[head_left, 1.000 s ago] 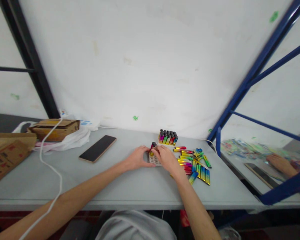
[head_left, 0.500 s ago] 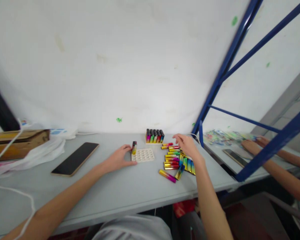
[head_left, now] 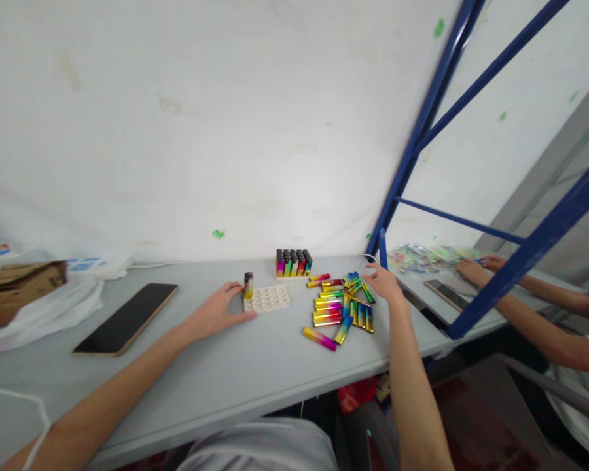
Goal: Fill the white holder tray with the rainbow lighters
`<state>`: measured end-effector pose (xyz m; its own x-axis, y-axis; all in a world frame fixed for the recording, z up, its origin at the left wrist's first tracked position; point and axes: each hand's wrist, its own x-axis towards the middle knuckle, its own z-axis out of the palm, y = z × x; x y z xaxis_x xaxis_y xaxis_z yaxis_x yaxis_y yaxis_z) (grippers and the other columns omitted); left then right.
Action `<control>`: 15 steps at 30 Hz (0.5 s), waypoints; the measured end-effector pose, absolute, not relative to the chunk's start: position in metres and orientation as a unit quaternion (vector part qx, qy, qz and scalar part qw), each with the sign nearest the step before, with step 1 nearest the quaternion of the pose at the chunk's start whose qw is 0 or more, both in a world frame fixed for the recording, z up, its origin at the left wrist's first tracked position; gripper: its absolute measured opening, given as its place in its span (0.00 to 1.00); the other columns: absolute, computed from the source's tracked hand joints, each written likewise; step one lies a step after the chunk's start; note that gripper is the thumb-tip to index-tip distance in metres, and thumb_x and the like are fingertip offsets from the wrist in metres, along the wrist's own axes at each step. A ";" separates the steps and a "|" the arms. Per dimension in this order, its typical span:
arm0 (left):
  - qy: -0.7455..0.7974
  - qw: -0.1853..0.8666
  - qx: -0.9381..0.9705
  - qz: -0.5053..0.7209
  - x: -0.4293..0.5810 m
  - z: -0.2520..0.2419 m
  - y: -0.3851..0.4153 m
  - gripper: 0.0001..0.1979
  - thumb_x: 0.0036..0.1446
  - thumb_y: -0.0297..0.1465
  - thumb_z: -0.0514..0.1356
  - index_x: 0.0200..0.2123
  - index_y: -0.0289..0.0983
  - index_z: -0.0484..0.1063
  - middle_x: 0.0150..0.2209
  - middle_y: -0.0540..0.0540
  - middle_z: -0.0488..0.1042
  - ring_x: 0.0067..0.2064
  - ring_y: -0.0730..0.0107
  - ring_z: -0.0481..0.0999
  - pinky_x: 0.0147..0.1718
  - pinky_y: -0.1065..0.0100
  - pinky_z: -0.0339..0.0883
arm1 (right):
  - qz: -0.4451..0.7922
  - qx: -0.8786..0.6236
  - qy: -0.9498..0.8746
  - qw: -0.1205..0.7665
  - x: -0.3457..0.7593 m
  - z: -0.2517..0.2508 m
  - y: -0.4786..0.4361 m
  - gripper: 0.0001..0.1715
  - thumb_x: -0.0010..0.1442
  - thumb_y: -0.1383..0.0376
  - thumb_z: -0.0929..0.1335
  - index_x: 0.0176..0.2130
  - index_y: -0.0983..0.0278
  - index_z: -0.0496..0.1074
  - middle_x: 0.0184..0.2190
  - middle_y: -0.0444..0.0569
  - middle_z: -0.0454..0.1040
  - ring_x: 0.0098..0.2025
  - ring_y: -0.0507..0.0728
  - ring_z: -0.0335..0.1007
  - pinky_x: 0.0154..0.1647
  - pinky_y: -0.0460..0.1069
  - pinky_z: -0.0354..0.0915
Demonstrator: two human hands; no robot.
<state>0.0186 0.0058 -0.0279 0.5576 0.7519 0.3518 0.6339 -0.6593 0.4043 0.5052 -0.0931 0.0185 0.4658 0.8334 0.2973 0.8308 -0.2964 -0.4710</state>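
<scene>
Loose lighters (head_left: 341,306), how do they lie from our right hand (head_left: 385,284)?

Just off our fingertips (head_left: 373,278), toward our left, a rainbow-coloured heap lies flat on the table (head_left: 255,366). Our fingers are spread and hold nothing. Whether they touch the nearest lighter, we cannot tell.

And our left hand (head_left: 216,313)?

Open too, palm down on the table, with the fingertips at the near left corner of the white tray (head_left: 269,299). A single lighter (head_left: 248,285) stands upright in that corner, just beyond our fingers.

So the tray sits between our two hands?

Yes, and the heap lies between it and our right hand. Beyond the tray, close to the wall, we see a full tray of lighters (head_left: 292,263), black caps up.

And farther out?

Left of our left hand and well apart from it, a phone (head_left: 126,317) lies with its dark screen up. Right of our right hand, past a blue frame (head_left: 412,150), a co-worker's hands (head_left: 474,269) rest on the next table.
</scene>
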 end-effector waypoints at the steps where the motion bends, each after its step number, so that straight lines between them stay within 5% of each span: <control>1: 0.399 0.120 0.874 0.251 0.019 -0.028 0.005 0.38 0.54 0.61 0.65 0.56 0.39 0.77 0.62 0.36 0.76 0.61 0.42 0.77 0.65 0.49 0.69 | 0.013 -0.813 -0.509 0.282 0.508 0.015 -0.094 0.21 0.61 0.62 0.74 0.53 0.63 0.80 0.36 0.53 0.84 0.42 0.62 0.81 0.44 0.51 0.69; 8: 0.400 0.135 0.872 0.247 0.021 -0.028 0.004 0.39 0.54 0.62 0.64 0.56 0.37 0.77 0.61 0.34 0.75 0.61 0.42 0.76 0.67 0.50 0.67 | 0.079 -0.830 -0.488 0.258 0.514 0.006 -0.095 0.10 0.48 0.67 0.78 0.34 0.63 0.81 0.26 0.48 0.80 0.28 0.58 0.78 0.29 0.48 0.67; 11: 0.399 0.136 0.872 0.250 0.021 -0.029 0.004 0.39 0.54 0.62 0.64 0.56 0.37 0.76 0.61 0.34 0.75 0.62 0.41 0.76 0.67 0.50 0.67 | 0.082 -0.821 -0.488 0.285 0.513 0.011 -0.093 0.05 0.54 0.66 0.76 0.35 0.64 0.81 0.28 0.51 0.82 0.28 0.57 0.78 0.27 0.47 0.68; 15: 0.397 0.138 0.872 0.251 0.022 -0.028 0.003 0.40 0.54 0.63 0.63 0.56 0.37 0.76 0.60 0.34 0.76 0.61 0.42 0.77 0.67 0.51 0.68 | 0.089 -0.791 -0.500 0.340 0.507 0.024 -0.094 0.17 0.65 0.56 0.70 0.44 0.66 0.81 0.26 0.49 0.80 0.25 0.55 0.76 0.26 0.46 0.68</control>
<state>0.0218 0.0034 -0.0283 0.5588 0.7615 0.3285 0.6235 -0.6469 0.4391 0.5072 -0.0937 0.0244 0.4841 0.8520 0.1996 0.7307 -0.2681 -0.6278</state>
